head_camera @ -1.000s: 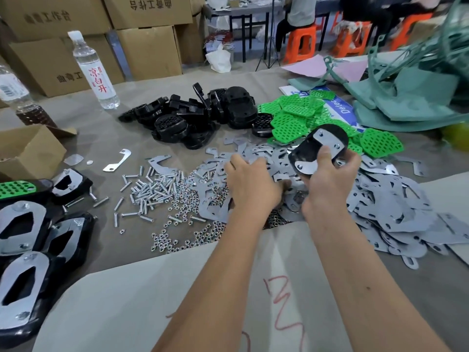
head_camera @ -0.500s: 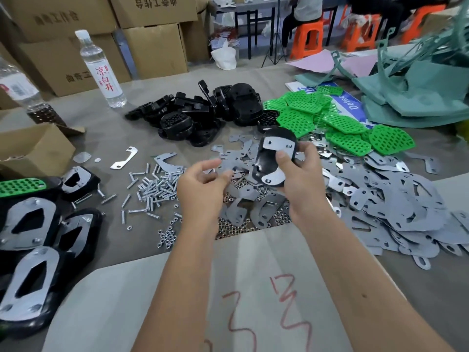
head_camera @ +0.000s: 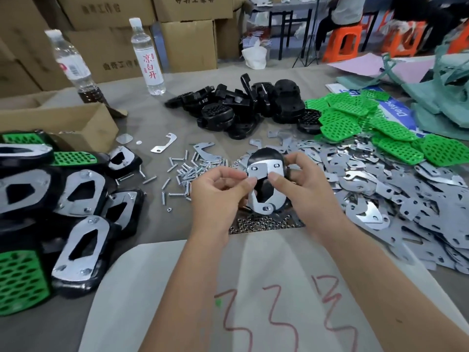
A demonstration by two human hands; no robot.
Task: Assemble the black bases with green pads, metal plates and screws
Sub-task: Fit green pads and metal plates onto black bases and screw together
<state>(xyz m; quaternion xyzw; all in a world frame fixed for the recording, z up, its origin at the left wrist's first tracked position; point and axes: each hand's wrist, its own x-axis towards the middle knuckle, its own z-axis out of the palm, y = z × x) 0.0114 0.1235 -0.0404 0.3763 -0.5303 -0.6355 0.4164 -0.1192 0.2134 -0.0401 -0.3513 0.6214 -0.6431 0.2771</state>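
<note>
Both hands held one black base above the counter: the left hand pinched a metal plate lying on it, and the right hand gripped the base's right edge. Loose screws lay just left, with plates heaped to the right.

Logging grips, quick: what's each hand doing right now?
Left hand: pinches the metal plate on the black base.
Right hand: holds that base.
</note>
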